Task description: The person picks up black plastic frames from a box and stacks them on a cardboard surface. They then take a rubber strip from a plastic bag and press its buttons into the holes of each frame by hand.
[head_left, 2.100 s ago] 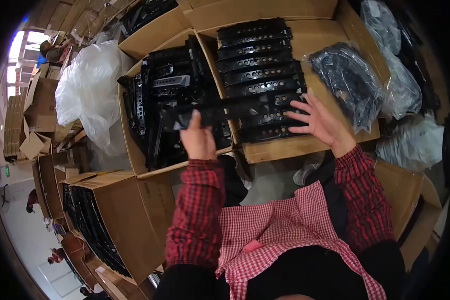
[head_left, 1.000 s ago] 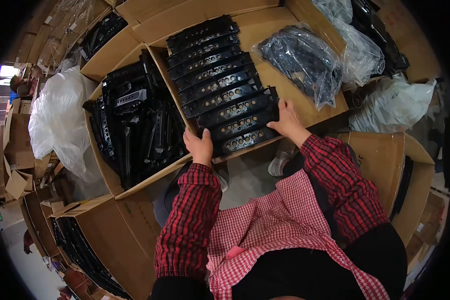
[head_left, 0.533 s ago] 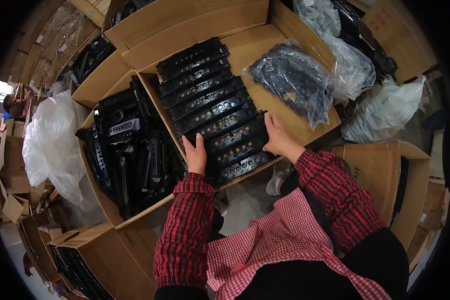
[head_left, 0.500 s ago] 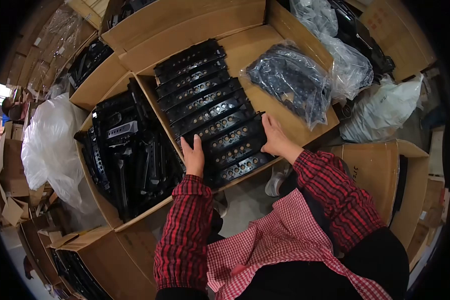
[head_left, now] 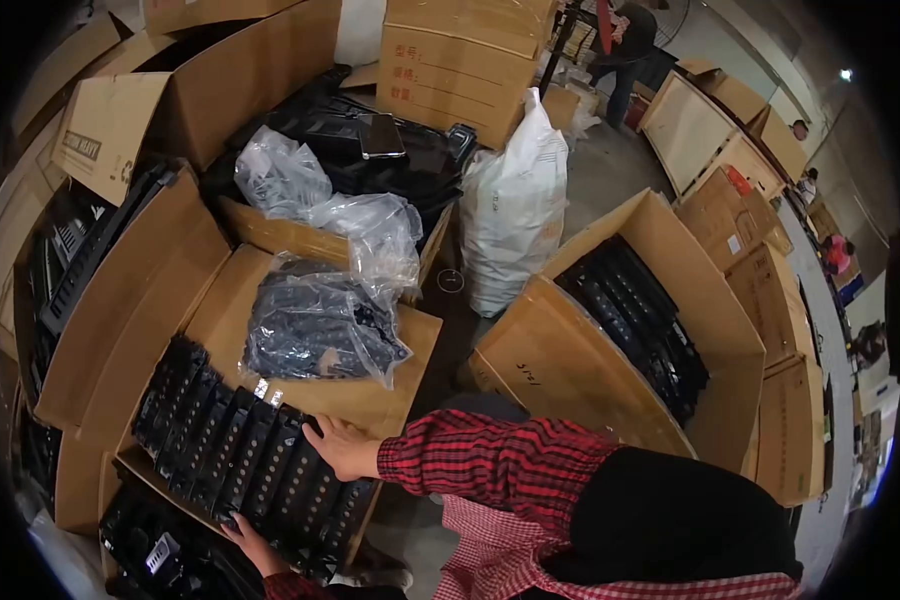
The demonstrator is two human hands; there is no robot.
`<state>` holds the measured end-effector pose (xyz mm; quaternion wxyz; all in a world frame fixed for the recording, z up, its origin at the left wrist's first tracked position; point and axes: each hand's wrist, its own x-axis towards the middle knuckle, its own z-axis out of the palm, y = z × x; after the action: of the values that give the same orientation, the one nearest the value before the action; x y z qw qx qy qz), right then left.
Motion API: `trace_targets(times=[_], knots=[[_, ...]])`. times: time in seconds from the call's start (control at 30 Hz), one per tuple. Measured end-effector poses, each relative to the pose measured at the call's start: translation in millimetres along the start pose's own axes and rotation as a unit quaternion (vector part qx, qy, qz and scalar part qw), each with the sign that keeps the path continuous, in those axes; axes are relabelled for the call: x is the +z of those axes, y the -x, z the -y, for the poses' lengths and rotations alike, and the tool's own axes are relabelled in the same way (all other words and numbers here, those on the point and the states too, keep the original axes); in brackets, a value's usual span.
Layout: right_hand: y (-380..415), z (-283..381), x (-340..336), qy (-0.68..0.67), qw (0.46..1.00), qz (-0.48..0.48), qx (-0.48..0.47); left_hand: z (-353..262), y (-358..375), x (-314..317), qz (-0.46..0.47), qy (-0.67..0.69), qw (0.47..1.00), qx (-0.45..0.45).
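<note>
Rows of black perforated plastic parts stand side by side in a cardboard box. My right hand rests at their far end, fingers apart and touching the edge of the row. At the near end, my left hand touches the parts with thumb and finger spread; the rest of it is partly cut off by the lower frame edge. Neither hand has lifted a part. A clear plastic bag of dark parts lies on the cardboard just beyond the row.
Loose black parts fill a compartment at lower left. An open carton with stacked black parts stands at right. A white sack stands behind, near a printed carton. People are in the background.
My view has swung to the right, so the box now appears lower left and more of the room shows. Both hands remain at opposite ends of the row of black parts.
</note>
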<state>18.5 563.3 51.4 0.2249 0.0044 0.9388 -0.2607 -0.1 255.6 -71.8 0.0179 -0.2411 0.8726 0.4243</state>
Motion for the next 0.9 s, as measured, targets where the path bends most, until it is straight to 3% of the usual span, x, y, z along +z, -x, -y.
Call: trace_targets(times=[0.03, 0.1, 0.13, 0.2, 0.23, 0.27, 0.3, 0.37, 0.4, 0.43, 0.5, 0.6, 0.67, 0.7, 0.73, 0.77, 0.8, 0.87, 0.9], knots=[[-4, 0, 5, 0.025, 1.0, -0.004, -0.004, -5, 2, -1, 0.003, -0.002, 1.0, 0.003], [3, 1, 3, 0.032, 0.999, -0.018, 0.003, -18, 4, -8, -0.087, 0.172, 0.979, -0.071], [5, 2, 0, 0.042, 0.999, -0.032, 0.004, -33, 11, -16, -0.09, 0.17, 0.979, -0.069], [-5, -10, -12, -0.009, 0.997, -0.059, -0.057, -68, 35, -37, 0.003, 0.222, 0.974, -0.048], [-9, -16, -24, -0.057, 0.988, -0.081, -0.115, -92, 59, -41, -0.008, 0.301, 0.953, -0.007], [2, -19, -50, -0.08, 0.972, -0.182, -0.126, -115, 80, -44, 0.006, 0.323, 0.946, 0.031], [3, -40, -66, -0.178, 0.891, -0.358, -0.215, -133, 99, -50, 0.012, 0.337, 0.939, 0.064], [31, -65, -126, -0.201, 0.839, -0.483, -0.15, -141, 115, -56, 0.101, 0.294, 0.947, 0.086], [30, -94, -144, -0.193, 0.859, -0.468, -0.081, -158, 126, -55, 0.128, 0.292, 0.947, 0.035], [10, -145, -141, -0.325, 0.833, -0.447, -0.032, -174, 131, -50, 0.161, 0.297, 0.941, -0.014], [10, -160, -153, -0.361, 0.854, -0.375, 0.028, -175, 118, -31, 0.256, 0.253, 0.93, 0.071], [-22, -172, -152, -0.336, 0.897, -0.284, 0.041, -204, 125, -23, 0.29, 0.2, 0.924, 0.149], [-50, -171, -147, -0.21, 0.977, -0.044, -0.018, -196, 122, -12, 0.32, 0.192, 0.918, 0.135], [-71, -168, -144, 0.027, 0.963, 0.025, -0.266, -192, 119, -10, 0.316, 0.147, 0.922, 0.169], [-76, -169, -137, 0.029, 0.962, 0.031, -0.269, -189, 118, -10, 0.312, 0.15, 0.924, 0.164], [-77, -171, -127, -0.149, 0.983, 0.004, -0.104, -187, 117, -11, 0.314, 0.095, 0.925, 0.19], [-75, -149, -129, -0.316, 0.946, -0.022, 0.068, -186, 115, -13, 0.314, 0.04, 0.924, 0.215], [-96, -134, -130, -0.268, 0.962, -0.041, 0.018, -181, 109, -15, 0.302, 0.01, 0.924, 0.235], [-111, -134, -126, -0.093, 0.968, -0.175, -0.153, -180, 108, -15, 0.302, 0.011, 0.925, 0.23]])
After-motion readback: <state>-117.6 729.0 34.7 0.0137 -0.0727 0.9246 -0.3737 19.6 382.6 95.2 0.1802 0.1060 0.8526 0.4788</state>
